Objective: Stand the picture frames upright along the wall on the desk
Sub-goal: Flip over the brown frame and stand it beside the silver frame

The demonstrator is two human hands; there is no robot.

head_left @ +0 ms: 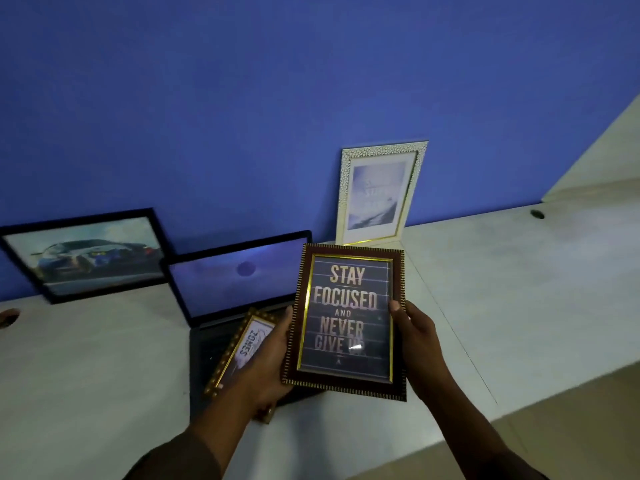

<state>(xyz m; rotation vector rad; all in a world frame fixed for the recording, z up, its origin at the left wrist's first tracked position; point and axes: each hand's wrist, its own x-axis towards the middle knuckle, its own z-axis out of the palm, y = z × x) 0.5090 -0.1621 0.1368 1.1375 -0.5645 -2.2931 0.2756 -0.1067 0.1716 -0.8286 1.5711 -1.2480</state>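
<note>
I hold a dark red, gold-trimmed frame (348,320) reading "STAY FOCUSED AND NEVER GIVE UP" above the desk (502,289), upright and facing me. My left hand (268,362) grips its left edge and my right hand (415,341) grips its right edge. A white pebbled frame (379,192) stands upright against the blue wall (277,98) behind it. At the left a black frame with a car picture (86,254) leans on the wall. A small gold frame (242,348) lies flat on the laptop keyboard, partly hidden by my left hand.
An open laptop (239,282) sits on the desk between the car frame and the white frame. Cable holes show in the desk at the far left (8,317) and far right (536,214). A white partition (606,161) rises at the right end.
</note>
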